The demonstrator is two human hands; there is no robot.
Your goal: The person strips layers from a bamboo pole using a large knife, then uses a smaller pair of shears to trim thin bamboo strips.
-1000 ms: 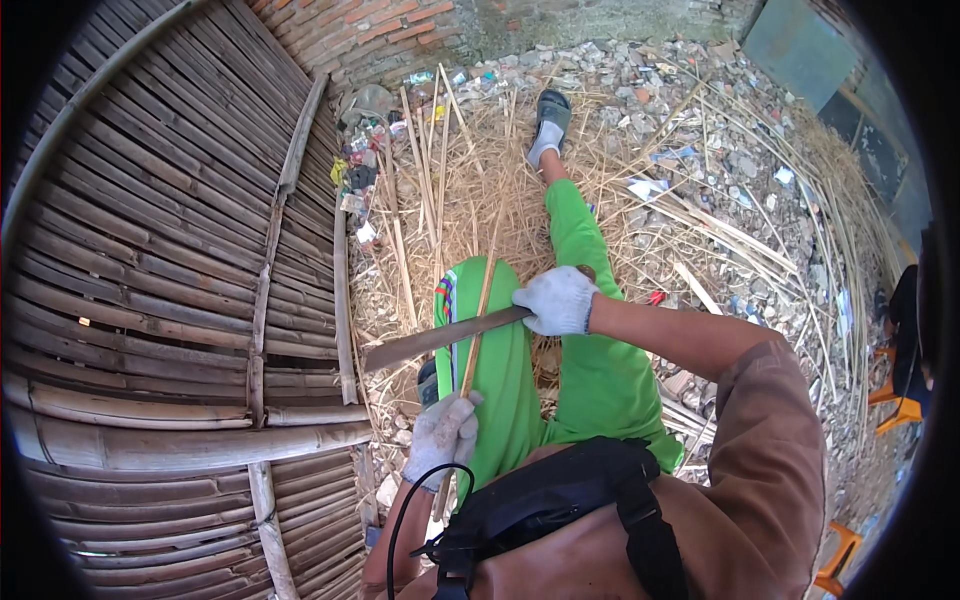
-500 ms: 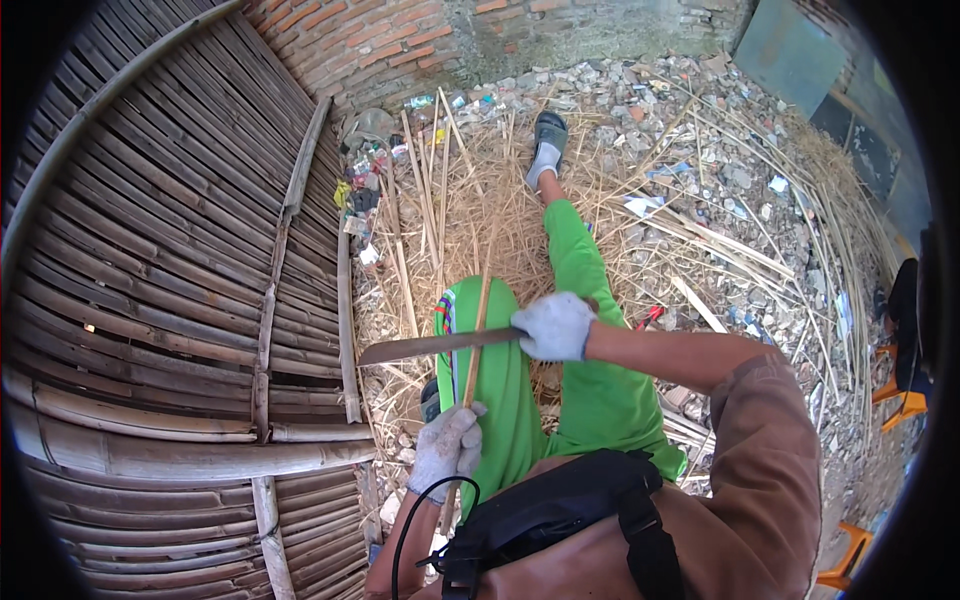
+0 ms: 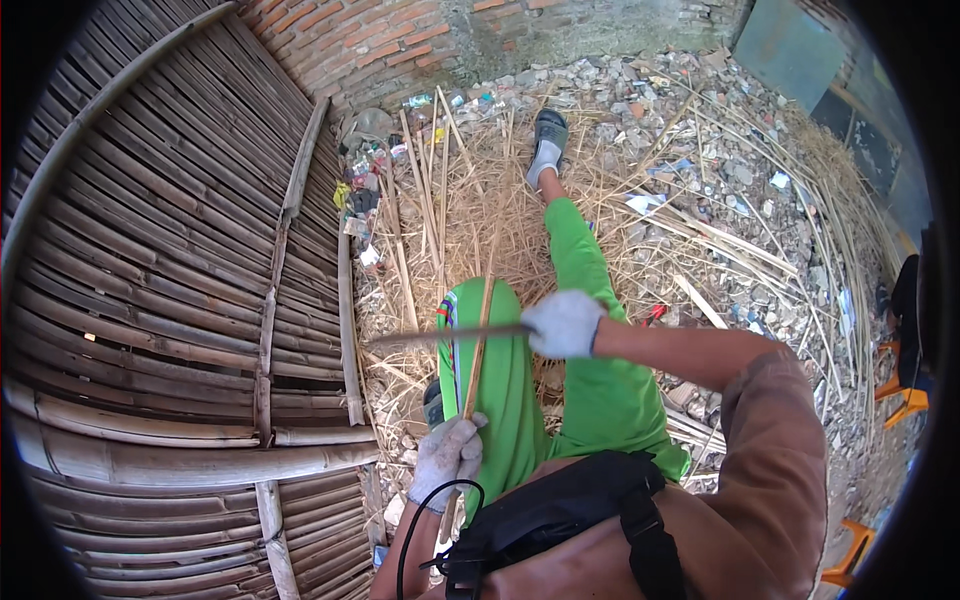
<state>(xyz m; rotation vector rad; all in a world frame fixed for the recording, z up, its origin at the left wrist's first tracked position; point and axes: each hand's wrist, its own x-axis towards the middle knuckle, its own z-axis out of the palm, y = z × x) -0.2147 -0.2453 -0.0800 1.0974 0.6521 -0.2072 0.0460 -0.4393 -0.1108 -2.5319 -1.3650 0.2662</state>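
In a white knitted glove, my right hand (image 3: pixel 564 324) is closed round the handle end of a machete (image 3: pixel 425 337). Its long blade points left, crossing the bamboo strip over my bent left leg; the blade looks thin and slightly blurred. My left hand (image 3: pixel 446 456), gloved too, grips the bamboo strip (image 3: pixel 480 345) low down. The strip runs from beside my waist up over the green trouser leg (image 3: pixel 505 400) and out toward the shavings. Whether the blade touches the strip I cannot tell.
A bamboo slat wall (image 3: pixel 170 250) stands close on my left, a brick wall (image 3: pixel 400 50) ahead. Straw-like shavings (image 3: pixel 490 225) and loose bamboo strips (image 3: pixel 425 190) cover rubble ground (image 3: pixel 740 160). At the right edge are orange chair parts (image 3: pixel 905 405). A black bag (image 3: pixel 550 510) sits at my waist.
My right hand has shifted slightly right and the machete has moved a little up along the strip, its blade turned more edge-on. My left hand has moved very slightly down.
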